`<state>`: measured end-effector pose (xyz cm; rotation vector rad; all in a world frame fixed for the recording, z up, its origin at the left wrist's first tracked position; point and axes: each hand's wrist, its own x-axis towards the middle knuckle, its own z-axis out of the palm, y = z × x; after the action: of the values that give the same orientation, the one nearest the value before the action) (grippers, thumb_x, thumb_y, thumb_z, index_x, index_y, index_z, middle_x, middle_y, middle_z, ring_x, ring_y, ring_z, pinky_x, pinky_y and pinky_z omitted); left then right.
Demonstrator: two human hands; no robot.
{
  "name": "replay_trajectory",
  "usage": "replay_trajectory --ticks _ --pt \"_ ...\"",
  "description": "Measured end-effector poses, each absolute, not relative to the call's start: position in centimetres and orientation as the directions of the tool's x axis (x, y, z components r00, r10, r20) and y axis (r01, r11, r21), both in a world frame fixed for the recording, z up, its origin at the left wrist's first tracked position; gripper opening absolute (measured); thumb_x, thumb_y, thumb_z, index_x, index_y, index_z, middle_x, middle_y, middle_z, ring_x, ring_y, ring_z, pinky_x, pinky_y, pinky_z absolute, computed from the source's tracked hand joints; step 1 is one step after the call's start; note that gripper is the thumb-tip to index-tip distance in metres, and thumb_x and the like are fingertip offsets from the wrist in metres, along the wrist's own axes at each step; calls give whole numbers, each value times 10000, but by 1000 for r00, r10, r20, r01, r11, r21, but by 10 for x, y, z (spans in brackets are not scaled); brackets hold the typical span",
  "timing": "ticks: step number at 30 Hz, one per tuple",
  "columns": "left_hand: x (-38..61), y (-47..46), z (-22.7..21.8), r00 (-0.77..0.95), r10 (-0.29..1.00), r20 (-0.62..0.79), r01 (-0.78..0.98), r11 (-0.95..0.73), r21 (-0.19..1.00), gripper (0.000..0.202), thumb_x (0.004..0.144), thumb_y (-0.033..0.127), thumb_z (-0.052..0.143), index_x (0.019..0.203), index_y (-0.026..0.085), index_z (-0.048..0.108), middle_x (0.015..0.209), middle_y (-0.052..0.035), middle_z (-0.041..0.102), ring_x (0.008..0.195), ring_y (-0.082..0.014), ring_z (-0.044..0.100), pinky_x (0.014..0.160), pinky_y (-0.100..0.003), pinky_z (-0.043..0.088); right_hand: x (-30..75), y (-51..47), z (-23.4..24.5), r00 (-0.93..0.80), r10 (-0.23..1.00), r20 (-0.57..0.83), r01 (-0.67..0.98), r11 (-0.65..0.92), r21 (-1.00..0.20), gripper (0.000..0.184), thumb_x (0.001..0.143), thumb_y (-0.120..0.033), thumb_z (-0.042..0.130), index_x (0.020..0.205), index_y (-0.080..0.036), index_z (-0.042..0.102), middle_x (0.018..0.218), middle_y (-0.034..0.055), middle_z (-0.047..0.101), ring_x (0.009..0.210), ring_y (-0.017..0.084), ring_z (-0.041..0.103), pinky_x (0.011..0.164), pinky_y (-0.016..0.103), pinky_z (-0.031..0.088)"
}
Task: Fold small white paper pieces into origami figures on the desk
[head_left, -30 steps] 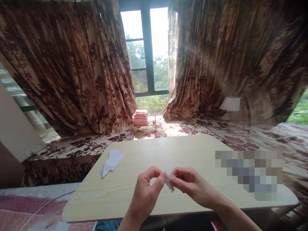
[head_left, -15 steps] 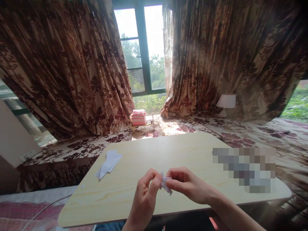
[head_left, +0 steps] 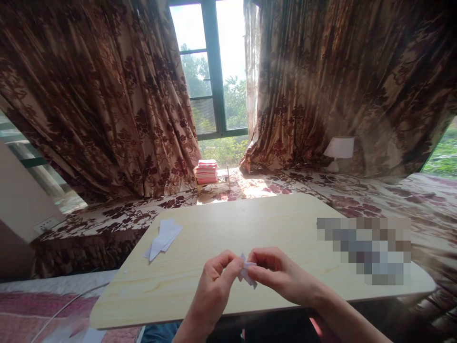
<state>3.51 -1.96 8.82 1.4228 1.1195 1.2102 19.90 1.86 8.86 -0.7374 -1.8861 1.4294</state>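
A small piece of folded white paper (head_left: 247, 273) with pointed corners is pinched between my two hands, over the near part of the table. My left hand (head_left: 218, 281) grips its left side with thumb and forefinger. From the other side, my right hand (head_left: 280, 274) holds it between thumb and bent fingers. Parts of the paper are hidden behind the fingertips. Several white paper pieces (head_left: 164, 239) lie overlapping on the table's left side, apart from both hands.
The pale wooden table (head_left: 200, 219) has rounded corners. A blurred-out patch (head_left: 371, 252) covers its right end. Behind it, a cloth-covered ledge (head_left: 293, 183) bears a stack of pink cloths (head_left: 206, 171) and a white lamp (head_left: 339, 148). A cable (head_left: 67, 307) runs at the lower left.
The view has shifted slightly. Both hands keep their pinch on the folded paper, which has turned only a little, if at all. The loose papers lie as before.
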Motion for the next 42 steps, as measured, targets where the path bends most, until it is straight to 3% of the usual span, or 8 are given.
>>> replay_trajectory --ticks 8,17,26,31,34,39,42 --pt "39 -20 89 -51 955 293 291 -267 919 273 853 328 530 631 170 534 648 4 499 668 -151 455 664 -261 361 197 25 81 -581 799 153 59 229 -972 364 826 -459 574 633 -154 526 582 -40 438 569 94 363 524 229 294" --pt "41 -14 73 -120 960 253 219 -223 950 268 841 354 566 674 148 609 654 -21 591 677 -163 515 662 -264 393 195 27 74 -551 820 154 88 241 -967 409 848 -510 527 631 -166 494 572 -60 342 546 87 271 498 239 223" --pt "44 -12 69 -10 970 243 160 -238 958 269 858 371 538 722 148 602 691 -24 599 716 -169 549 693 -267 421 196 26 72 -543 820 182 -13 209 -978 405 811 -543 553 657 -176 474 623 -42 375 609 110 329 560 249 285" --pt "44 3 62 -94 970 226 252 -197 948 229 804 307 572 634 154 580 638 -10 564 670 -151 511 665 -257 406 195 39 60 -538 841 57 150 162 -975 428 799 -565 545 619 -184 466 580 -56 358 558 98 323 522 243 276" --pt "38 15 56 -130 976 176 234 -143 962 256 803 340 540 643 145 584 627 -24 578 639 -151 518 636 -260 415 201 51 52 -509 861 16 221 148 -964 437 811 -564 527 614 -175 503 551 -44 423 535 106 392 519 247 319" --pt "25 27 52 -108 987 121 287 -86 954 313 799 398 496 648 141 591 618 -23 590 617 -142 517 627 -251 412 221 57 47 -410 909 67 258 186 -948 398 870 -529 457 834 -166 617 672 -5 529 647 146 509 615 268 396" --pt "25 40 50 -59 995 82 393 -52 918 337 779 391 484 539 159 533 500 21 485 510 -115 426 518 -232 330 229 54 44 -365 924 115 253 218 -943 381 869 -507 473 875 -162 635 681 -4 532 655 148 520 626 268 417"
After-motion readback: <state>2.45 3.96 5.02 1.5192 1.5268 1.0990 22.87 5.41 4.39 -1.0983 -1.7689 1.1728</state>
